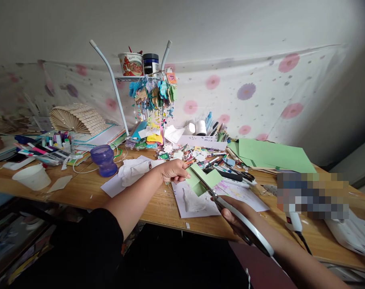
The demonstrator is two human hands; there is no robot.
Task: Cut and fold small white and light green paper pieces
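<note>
My left hand (175,170) pinches a piece of light green paper (214,178) by its left edge, above the table. The paper has an angular, notched outline. With my right hand (235,214) I hold a pair of large scissors (245,224) with pale handles, my fingers wrapped around them. Their blades reach up and left across the green paper; whether they are parted is hard to make out. Below the paper, white sheets (167,212) lie on the table, one with faint pink and yellow stains, and a crumpled white tissue (196,200) rests on them.
Large green sheets (272,154) lie at the back right. A purple cup (104,160) and a white tub (32,176) stand on the left. Pens and paper scraps (197,154) clutter the middle. Behind them rises a small rack (108,76) with hanging charms. A glue gun (293,218) lies right.
</note>
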